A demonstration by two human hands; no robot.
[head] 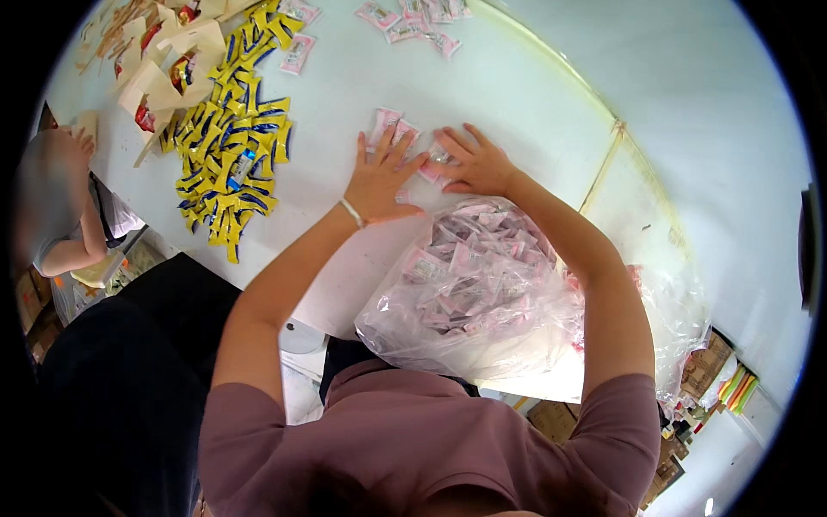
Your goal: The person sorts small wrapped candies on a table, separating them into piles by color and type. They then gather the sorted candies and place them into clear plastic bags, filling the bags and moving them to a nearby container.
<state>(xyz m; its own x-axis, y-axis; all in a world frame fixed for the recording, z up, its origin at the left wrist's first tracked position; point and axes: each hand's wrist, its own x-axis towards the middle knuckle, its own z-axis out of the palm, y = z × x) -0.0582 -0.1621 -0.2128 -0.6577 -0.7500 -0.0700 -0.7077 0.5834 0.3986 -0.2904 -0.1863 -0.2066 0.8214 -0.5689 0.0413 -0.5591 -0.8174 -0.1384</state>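
Several small pink-and-white wrapped packets [386, 120] lie flat on the white table [323, 161] under and around my hands. My left hand [382, 178], with a pale band at the wrist, rests over some of them with its fingers spread. Just to its right, my right hand [477, 161] also has its fingers apart, resting on another pink packet [439, 155]. Neither hand is closed around anything. Directly below my hands sits a large clear plastic bag [394, 323] filled with the same kind of packet; its mouth faces the table top.
Yellow-and-blue wrapped packets [226, 142] form a long pile on the left, with one bright blue packet [241, 169] on top. Beyond are open cream paper boxes [152, 84] with red contents. More pink packets [420, 22] lie farther back. Another person's hand [84, 143] is at far left.
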